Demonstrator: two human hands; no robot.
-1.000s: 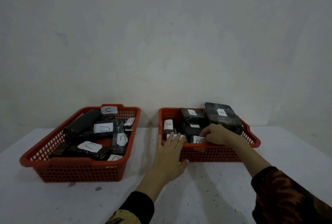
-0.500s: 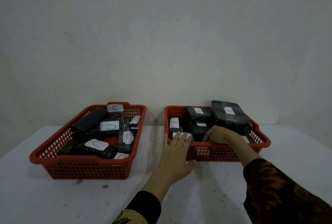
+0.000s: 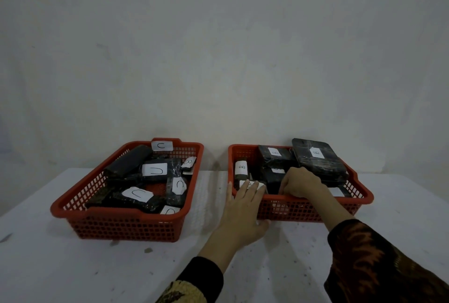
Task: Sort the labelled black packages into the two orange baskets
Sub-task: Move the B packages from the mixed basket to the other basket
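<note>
Currently the right hand (image 3: 301, 182) reaches into the right basket (image 3: 313, 208) at centre right of the frame, its fingers curled down among the black packages (image 3: 274, 164) near the front wall; whether it actually grips one cannot be told, since the fingertips are hidden. The left hand (image 3: 243, 210) lies flat and open, fingers straight over the front-left rim of that basket, resting on a white label (image 3: 252, 184). To do this step well, keep the left hand pressing the basket so it does not slide, close the right fingers round one package only, and read its letter before lifting; the large package (image 3: 318, 159) leaning at the rear could shift if its neighbours are dragged. The left basket (image 3: 121, 220), at centre left, holds packages marked C, plus one label that appears to read B. Compared with the earlier frames, both hands keep nearly the same posture; both baskets sit further right in the frame, which suggests the head turned.
</note>
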